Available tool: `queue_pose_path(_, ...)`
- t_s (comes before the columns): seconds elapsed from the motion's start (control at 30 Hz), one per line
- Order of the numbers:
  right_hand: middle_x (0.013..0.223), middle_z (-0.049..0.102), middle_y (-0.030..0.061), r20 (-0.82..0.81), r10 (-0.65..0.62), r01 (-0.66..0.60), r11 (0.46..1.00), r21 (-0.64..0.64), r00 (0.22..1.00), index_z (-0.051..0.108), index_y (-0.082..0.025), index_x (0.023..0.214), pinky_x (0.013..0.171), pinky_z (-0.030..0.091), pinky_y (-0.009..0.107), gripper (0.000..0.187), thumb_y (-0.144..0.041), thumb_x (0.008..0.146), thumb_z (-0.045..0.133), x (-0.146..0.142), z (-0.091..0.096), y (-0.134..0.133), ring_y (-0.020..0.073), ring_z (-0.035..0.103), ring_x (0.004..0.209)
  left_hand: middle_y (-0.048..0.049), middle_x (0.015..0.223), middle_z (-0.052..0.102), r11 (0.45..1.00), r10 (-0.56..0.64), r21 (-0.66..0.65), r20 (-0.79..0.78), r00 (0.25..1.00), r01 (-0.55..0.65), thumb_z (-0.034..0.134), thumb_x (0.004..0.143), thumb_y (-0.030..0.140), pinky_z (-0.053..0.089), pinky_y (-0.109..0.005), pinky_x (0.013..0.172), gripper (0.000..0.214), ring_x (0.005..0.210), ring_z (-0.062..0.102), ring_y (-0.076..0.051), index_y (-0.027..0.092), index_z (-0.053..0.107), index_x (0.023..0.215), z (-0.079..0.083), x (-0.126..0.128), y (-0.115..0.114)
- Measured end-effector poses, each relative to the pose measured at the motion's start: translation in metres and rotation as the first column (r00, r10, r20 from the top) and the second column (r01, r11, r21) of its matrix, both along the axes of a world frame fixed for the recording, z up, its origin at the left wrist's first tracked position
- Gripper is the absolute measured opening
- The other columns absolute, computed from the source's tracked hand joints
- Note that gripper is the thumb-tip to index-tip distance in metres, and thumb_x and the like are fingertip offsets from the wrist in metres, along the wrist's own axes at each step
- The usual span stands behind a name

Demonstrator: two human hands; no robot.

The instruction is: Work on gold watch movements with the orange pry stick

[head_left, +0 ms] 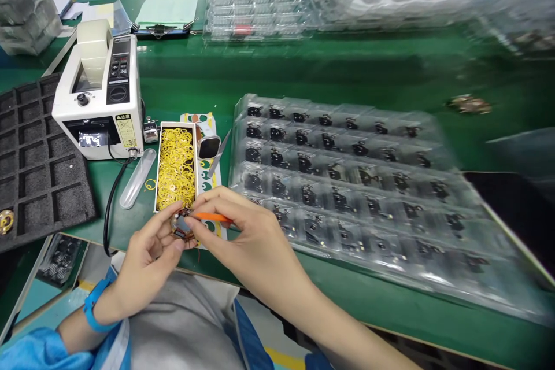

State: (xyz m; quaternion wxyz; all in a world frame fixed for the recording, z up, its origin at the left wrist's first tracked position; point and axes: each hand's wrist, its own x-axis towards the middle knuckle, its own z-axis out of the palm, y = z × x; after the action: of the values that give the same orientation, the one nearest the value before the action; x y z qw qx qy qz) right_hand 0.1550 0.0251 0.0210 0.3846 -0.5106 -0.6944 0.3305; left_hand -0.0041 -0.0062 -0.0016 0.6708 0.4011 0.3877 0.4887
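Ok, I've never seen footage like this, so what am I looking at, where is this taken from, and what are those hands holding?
This is one view from a camera worn on a person's head, looking down at their bare hands over a green workbench. The left hand holds a small round component, and the right hand holds an orange-handled tool to it. Nearby lie a box of yellow rings, a clear plastic tray of small black parts, and a white tape dispenser.

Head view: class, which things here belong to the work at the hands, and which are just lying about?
In the work: left hand holding a small round electronic part; right hand holding an orange tool; box of yellow rings.
Lying about: tape dispenser; black foam tray; clear tube.
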Motion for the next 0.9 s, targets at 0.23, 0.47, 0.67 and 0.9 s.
queue_pose_path(0.23,0.084,0.069,0.0023,0.077,-0.004,-0.010,0.985,0.175,0.997,0.061,-0.021,0.076,0.065,0.052,0.027,0.015,-0.012,0.088,0.060,-0.005,-0.006,-0.004,0.0160,0.068,0.077,-0.0071,0.088,0.081,0.986,0.146,-0.069,-0.066,0.987,-0.151,0.078,0.082,0.041,0.065,-0.027,0.074,0.037,0.078,0.078,-0.019,0.016,0.070,0.108,0.000,0.008,0.006)
queue_pose_path(0.47,0.087,0.066,0.0042,0.163,0.015,-0.050,0.977,0.208,0.986,0.059,-0.020,0.092,0.060,0.051,0.026,0.002,-0.020,0.094,0.059,-0.004,-0.011,-0.004,0.0164,0.065,0.075,-0.0047,0.077,0.079,0.973,0.210,-0.065,-0.140,0.968,-0.221,0.078,0.078,0.049,0.064,-0.027,0.063,0.042,0.065,0.074,-0.018,0.016,0.069,0.102,-0.005,0.010,0.007)
queue_pose_path(0.67,0.076,0.061,0.0026,0.264,0.114,-0.165,0.970,0.177,0.958,0.053,-0.021,0.076,0.056,0.048,0.026,0.019,-0.013,0.093,0.053,-0.001,-0.004,0.003,0.0159,0.060,0.067,-0.0058,0.080,0.077,0.997,0.075,0.025,-0.306,0.949,-0.071,0.072,0.084,0.032,0.059,-0.028,0.069,0.020,0.072,0.071,-0.018,0.015,0.073,0.094,-0.003,0.001,0.010)
queue_pose_path(0.9,0.084,0.073,0.0062,0.275,-0.051,-0.143,0.756,0.639,0.960,0.065,-0.019,0.104,0.055,0.052,0.026,0.016,-0.012,0.092,0.057,-0.002,-0.005,-0.020,0.0161,0.066,0.068,0.0001,0.064,0.063,0.976,0.216,0.108,-0.395,0.893,-0.188,0.075,0.071,0.019,0.044,-0.021,0.057,0.009,0.060,0.055,-0.012,0.016,0.068,0.066,0.003,-0.006,0.021)
